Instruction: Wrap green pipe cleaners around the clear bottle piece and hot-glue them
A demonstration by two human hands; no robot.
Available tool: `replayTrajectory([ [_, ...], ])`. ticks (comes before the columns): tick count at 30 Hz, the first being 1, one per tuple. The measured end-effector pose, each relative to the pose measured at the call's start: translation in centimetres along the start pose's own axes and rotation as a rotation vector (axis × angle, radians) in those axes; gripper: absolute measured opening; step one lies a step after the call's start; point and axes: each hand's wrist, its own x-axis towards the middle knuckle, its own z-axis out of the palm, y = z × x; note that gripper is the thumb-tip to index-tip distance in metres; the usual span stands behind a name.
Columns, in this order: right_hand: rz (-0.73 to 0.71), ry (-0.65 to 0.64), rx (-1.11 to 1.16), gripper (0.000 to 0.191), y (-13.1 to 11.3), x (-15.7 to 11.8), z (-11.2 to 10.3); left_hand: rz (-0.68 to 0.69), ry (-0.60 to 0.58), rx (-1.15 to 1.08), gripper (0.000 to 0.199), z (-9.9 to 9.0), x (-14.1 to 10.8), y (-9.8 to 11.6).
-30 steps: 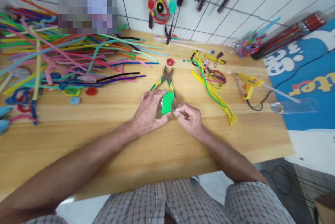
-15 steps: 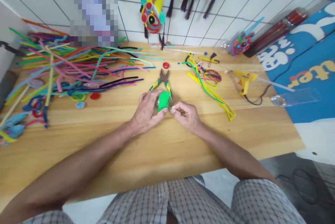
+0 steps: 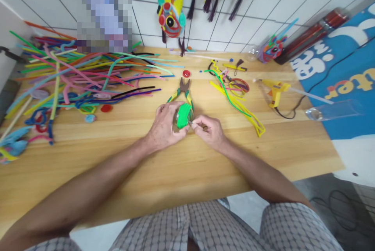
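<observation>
Head view, green band: bright green, ridged band [image 3: 184,115] lies across a clear, rounded plastic shell [image 3: 191,116], so we judge the shell partly covered; bare clear surface shows beside the green.
Left hand: our left hand [image 3: 164,126] curls around the shell's side, thumb and fingers gripping it just above the pale wooden tabletop [image 3: 190,174].
Right hand: our right hand [image 3: 211,130] pinches a small, thin, greyish piece [image 3: 190,122] at the shell's near edge; we cannot tell what it is.
Pliers: green-and-yellow-handled metal pliers [image 3: 184,85] lie open just beyond, their handles crowding our left fingers; contact is unclear.
Farther off: a round red plastic piece [image 3: 186,73] sits past the pliers, loose yellow fuzzy stems [image 3: 254,122] and a yellow glue gun [image 3: 275,91] to our right, multicoloured fuzzy stems [image 3: 84,72] heaped left.
</observation>
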Motion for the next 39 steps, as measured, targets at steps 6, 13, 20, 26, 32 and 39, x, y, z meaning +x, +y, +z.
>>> replayTrajectory([
  [6,-0.018,-0.008,-0.031,0.019,-0.1,0.0,0.0,-0.003,0.008,-0.018,0.055,0.0,0.1,0.2],
  [13,-0.019,-0.007,-0.032,0.018,-0.2,0.1,0.0,0.027,0.011,-0.009,0.062,0.0,0.1,0.1],
  [20,-0.043,0.034,-0.076,0.017,-0.5,0.0,0.0,0.025,-0.027,-0.02,0.056,-0.3,0.0,0.0],
  [26,-0.01,0.1,-0.119,0.015,-1.2,-0.2,0.4,0.008,-0.027,-0.005,0.057,-0.2,0.1,0.1],
  [32,-0.036,0.144,-0.17,0.017,-1.6,-0.4,0.7,0.018,-0.015,0.004,0.056,-0.2,0.0,0.1],
  [39,-0.037,0.135,-0.171,0.015,-1.7,-0.3,0.6,0.015,-0.021,-0.005,0.056,-0.2,0.0,0.0],
])
